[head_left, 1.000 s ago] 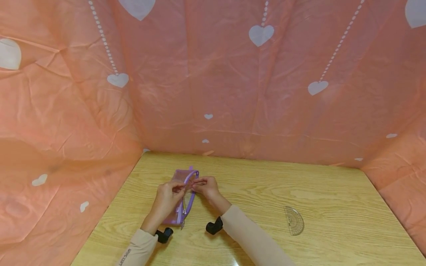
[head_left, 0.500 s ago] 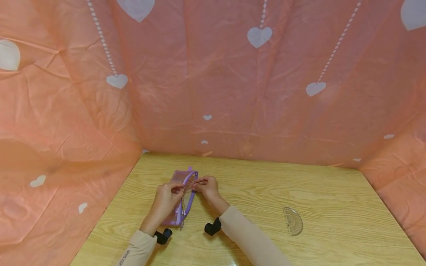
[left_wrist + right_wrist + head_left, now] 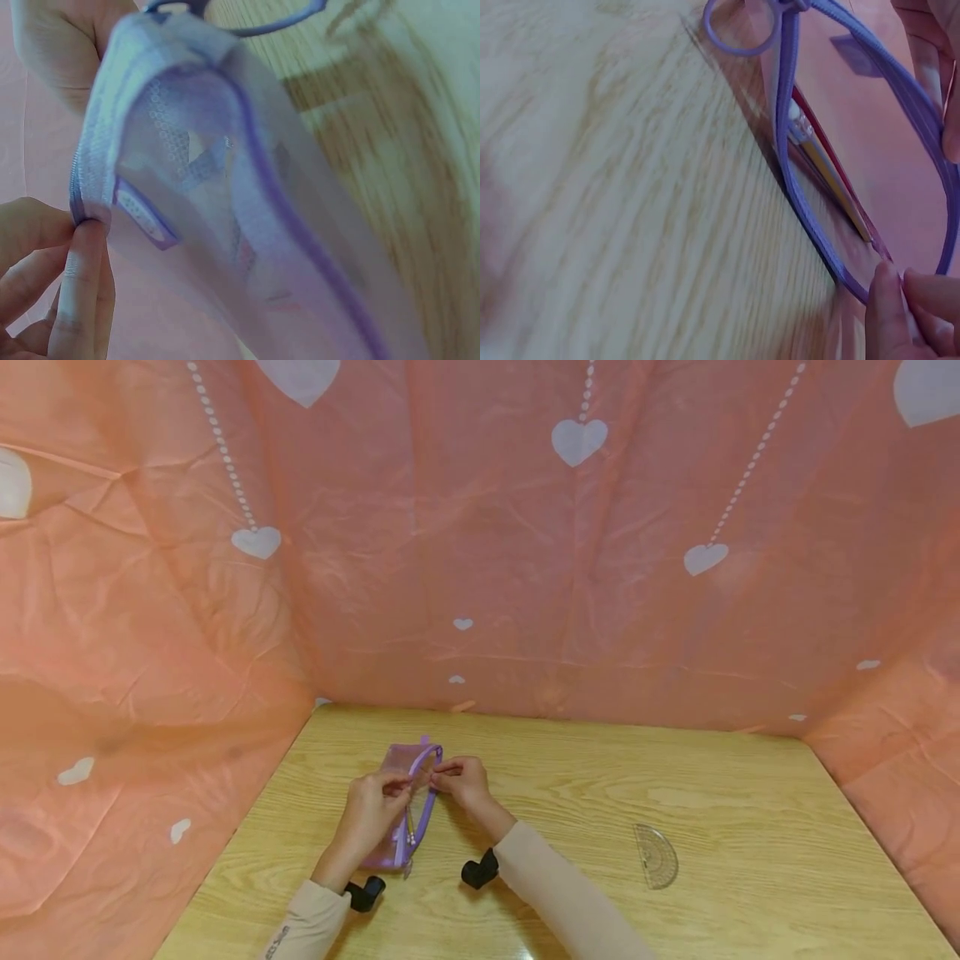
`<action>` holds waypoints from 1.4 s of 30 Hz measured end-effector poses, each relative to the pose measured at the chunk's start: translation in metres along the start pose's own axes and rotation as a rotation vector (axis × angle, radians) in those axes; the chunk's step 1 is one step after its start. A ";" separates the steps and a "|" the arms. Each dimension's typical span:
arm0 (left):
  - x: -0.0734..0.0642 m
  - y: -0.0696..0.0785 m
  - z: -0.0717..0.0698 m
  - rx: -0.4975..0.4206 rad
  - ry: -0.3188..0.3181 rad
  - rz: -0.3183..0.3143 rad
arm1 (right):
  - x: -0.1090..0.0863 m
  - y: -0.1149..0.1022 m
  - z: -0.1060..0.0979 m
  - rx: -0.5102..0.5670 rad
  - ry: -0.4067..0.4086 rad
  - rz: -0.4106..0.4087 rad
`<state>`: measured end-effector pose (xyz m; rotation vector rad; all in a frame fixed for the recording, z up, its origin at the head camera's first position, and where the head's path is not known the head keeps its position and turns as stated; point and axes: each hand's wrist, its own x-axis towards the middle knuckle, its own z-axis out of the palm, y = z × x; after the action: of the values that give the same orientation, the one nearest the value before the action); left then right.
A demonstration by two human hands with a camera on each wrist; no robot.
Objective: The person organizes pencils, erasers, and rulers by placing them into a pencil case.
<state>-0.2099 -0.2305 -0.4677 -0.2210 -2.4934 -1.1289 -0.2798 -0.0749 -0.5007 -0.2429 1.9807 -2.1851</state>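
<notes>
A purple see-through pencil case (image 3: 390, 852) lies on the table with its zip open. My left hand (image 3: 369, 810) pinches one zip edge between thumb and fingers; in the left wrist view, its fingers (image 3: 79, 285) grip the light purple tape. At the opposite edge my right hand (image 3: 465, 783) has thumb and fingertips together; the right wrist view shows its fingers (image 3: 889, 307) pinching at the purple rim. Inside the case lies a yellow pencil (image 3: 829, 176) with a white eraser end, beside a thin red strip (image 3: 832, 150). Its far end is hidden near the right fingertips.
A clear protractor (image 3: 656, 857) lies to the right on the wood-grain table (image 3: 735, 810). Black wrist cameras (image 3: 480, 870) hang at both cuffs. An orange-pink sheet (image 3: 510, 560) with white hearts surrounds the table at the back and sides.
The whole head view shifts slightly left. Both hands keep their places at the edges of the pencil case, and its opening looks about the same.
</notes>
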 end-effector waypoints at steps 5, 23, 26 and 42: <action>0.001 0.001 -0.001 0.006 -0.002 -0.007 | 0.000 -0.001 -0.004 0.007 -0.031 0.010; 0.000 0.003 -0.002 0.008 0.001 -0.008 | -0.004 -0.004 -0.026 -0.040 -0.040 0.012; 0.000 0.003 -0.002 0.008 0.000 -0.009 | -0.005 -0.006 -0.030 -0.044 -0.062 0.017; 0.000 0.005 0.000 0.007 -0.013 -0.017 | -0.019 -0.020 -0.060 -0.044 -0.179 0.062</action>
<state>-0.2087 -0.2278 -0.4640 -0.2067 -2.5149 -1.1291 -0.2765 -0.0106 -0.4862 -0.3650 1.9142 -2.0077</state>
